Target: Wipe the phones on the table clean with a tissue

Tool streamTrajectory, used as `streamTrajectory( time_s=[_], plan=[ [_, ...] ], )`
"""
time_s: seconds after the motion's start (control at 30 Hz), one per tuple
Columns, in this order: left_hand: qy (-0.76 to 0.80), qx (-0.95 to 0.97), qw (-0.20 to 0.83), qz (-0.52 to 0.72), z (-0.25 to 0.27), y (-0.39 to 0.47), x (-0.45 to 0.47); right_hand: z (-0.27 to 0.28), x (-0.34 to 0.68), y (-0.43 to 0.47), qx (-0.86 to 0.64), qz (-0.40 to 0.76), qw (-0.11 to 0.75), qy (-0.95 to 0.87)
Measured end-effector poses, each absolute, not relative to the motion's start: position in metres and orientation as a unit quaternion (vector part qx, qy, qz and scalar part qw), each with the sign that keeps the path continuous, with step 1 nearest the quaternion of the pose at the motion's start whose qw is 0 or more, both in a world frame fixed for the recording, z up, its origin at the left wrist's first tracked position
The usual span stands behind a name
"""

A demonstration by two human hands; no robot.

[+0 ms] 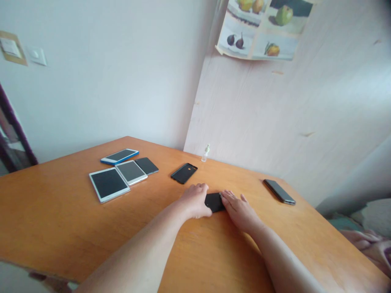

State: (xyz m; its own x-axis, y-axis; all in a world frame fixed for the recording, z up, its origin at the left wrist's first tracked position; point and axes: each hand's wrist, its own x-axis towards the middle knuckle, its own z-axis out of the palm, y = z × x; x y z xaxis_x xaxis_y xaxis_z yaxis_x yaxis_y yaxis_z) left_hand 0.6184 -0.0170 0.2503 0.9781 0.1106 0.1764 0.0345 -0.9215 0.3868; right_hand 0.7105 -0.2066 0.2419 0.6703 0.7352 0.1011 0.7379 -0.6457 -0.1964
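Observation:
A black phone (214, 202) lies on the wooden table between my two hands, its ends partly covered by them. My left hand (195, 201) grips its left end, with the thumb at the near edge and the fingers at the far edge. Stretched fingers of my right hand (236, 209) rest flat on the right end, the thumb standing apart. Something small and greyish shows at those fingertips, too little to name. Just beyond my left hand lies an empty black phone case (184, 173) with a camera cutout.
Leftward on the table (146, 219) lie a large white tablet (110, 184), a smaller white tablet (132, 171), a dark device (147, 165) and a blue-edged tablet (120, 156). A small clear bottle (205, 154) stands near the back edge. Another dark phone (279, 191) lies at right.

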Motion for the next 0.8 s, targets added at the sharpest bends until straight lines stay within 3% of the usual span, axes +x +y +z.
streamTrajectory(
  time_s=[0.1,0.3,0.5,0.7,0.8],
  plan=[
    [0.037,0.975,0.195,0.096,0.251,-0.017,0.619,0.239,0.714,-0.208,-0.931,-0.004,0.097,-0.351],
    [0.037,0.970,0.209,0.118,0.248,-0.017,0.619,0.241,0.691,-0.191,-0.866,0.079,0.151,-0.469],
    [0.039,0.972,0.202,0.111,0.247,-0.018,0.620,0.237,0.717,-0.201,-0.946,0.022,0.109,-0.303],
    [0.038,0.969,0.217,0.111,0.246,-0.017,0.619,0.244,0.684,-0.193,-0.855,0.109,0.151,-0.485],
    [0.035,0.970,0.214,0.110,0.246,-0.016,0.619,0.247,0.690,-0.196,-0.882,0.094,0.124,-0.444]
  ],
)
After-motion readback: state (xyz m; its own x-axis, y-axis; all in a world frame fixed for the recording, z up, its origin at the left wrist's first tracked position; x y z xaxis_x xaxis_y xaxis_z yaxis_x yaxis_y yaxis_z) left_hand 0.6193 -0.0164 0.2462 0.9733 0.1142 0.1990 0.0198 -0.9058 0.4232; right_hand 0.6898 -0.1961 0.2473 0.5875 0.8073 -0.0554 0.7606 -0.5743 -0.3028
